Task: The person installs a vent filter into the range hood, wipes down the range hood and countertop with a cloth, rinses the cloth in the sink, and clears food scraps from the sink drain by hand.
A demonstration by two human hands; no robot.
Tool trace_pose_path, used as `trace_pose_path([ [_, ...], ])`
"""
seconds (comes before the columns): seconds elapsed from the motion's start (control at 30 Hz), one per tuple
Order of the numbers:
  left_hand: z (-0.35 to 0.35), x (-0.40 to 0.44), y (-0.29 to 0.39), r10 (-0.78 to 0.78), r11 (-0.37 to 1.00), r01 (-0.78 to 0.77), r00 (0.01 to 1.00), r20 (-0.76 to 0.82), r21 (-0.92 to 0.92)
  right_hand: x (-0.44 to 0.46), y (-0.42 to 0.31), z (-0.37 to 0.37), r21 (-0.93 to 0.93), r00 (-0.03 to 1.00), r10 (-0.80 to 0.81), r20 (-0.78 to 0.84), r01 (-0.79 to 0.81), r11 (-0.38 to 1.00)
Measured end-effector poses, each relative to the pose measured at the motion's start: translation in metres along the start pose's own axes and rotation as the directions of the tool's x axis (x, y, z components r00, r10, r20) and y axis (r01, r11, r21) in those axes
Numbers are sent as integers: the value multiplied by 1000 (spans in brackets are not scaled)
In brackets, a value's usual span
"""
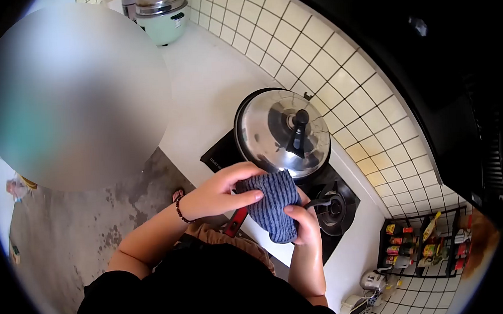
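From the head, the wide view looks forward and steeply down over the black shirt [206, 288] at six o'clock. The blue ribbed cloth [271, 205] is close, toward five; the tiled wall [347, 91] stands farther off, toward two.

Shows small, pale lettering [214, 162] on the black corner of the stove [223, 150], beside the pot [257, 128]. Slants with the stove's edge and resembles "USATO", but is too small and blurred to confirm letter by letter; may hold a further character or two, equally unclear. Carries yellow, red and pink labels [399, 251] on the bottles [429, 250] in the black rack [380, 247] by the tiled wall [353, 113]. Seems to bear print on several, but gives only blurred specks at this size, with no word, brand or number to be made out.
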State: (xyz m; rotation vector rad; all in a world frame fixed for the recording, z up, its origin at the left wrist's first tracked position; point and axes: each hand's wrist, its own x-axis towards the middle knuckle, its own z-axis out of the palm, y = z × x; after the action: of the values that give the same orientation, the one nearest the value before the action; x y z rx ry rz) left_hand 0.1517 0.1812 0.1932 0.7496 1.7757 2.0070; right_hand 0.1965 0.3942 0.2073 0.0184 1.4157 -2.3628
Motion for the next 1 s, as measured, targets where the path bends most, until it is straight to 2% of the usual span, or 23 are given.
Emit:
trace_pose_path([
  [0.07, 0, -4, -11, 119, 991, -116, 992, -41, 72, 1, 0, 12, -21, 1000, 11, 19, -11, 1000],
  [0.2, -20, -5, -12, 270, 951, -261, 962, -39, 169, 9, 5, 19, -328, 997, -71, -1, 67, 942],
  [0.23, -26, -5, -10, 274, 951, -263, 961, -50, 162, 10, 4, 27, -390, 997, -65, -52, 40, 920],
  [0.3, -42, -4, -6, 279, 952, -268, 958, -59, 147, 20, 7, 43, -577, 967, -251, -32, 187, 795],
  [0.37, -63, 0, -5, 258, 960, -251, 965, -41, 126, 31, 5, 64, -675, 937, -344, -59, 216, 705],
  [0.43, -88, 2, -11, 238, 966, -237, 971, 8, 102, 42, 8, 87, -754, 924, -357, -137, 136, 642],
  [0.47, -102, 4, -13, 210, 973, -212, 977, 33, 86, 49, 12, 101, -740, 920, -332, -206, 76, 669],
  [0.5, -119, 4, -12, 158, 979, -168, 983, 89, 116, 61, 17, 111, -780, 915, -354, -193, 76, 622],
  [0.57, -158, 6, -7, 61, 976, -100, 978, 200, 192, 88, 31, 129, -900, 900, -401, -169, 25, 435],
  [0.63, -194, 2, -21, 78, 971, -112, 983, 163, 212, 119, 49, 145, -942, 889, -434, -150, 5, 337],
  [0.73, -256, -5, -28, -38, 928, -25, 986, 160, 373, 170, 68, 174, -865, 897, -360, -257, -47, 500],
  [0.77, -275, -7, -29, -108, 917, 34, 980, 165, 397, 184, 82, 171, -893, 902, -361, -237, -56, 447],
  [0.83, -305, -14, -36, -148, 905, 74, 978, 148, 420, 211, 92, 184, -846, 925, -254, -282, -115, 520],
  [0.87, -316, -19, -40, -166, 890, 81, 974, 154, 448, 223, 102, 184, -825, 925, -270, -266, -74, 560],
  [1.0, -347, -27, -58, -226, 851, 167, 972, 61, 499, 260, 111, 186, -749, 891, -232, -391, -162, 642],
])
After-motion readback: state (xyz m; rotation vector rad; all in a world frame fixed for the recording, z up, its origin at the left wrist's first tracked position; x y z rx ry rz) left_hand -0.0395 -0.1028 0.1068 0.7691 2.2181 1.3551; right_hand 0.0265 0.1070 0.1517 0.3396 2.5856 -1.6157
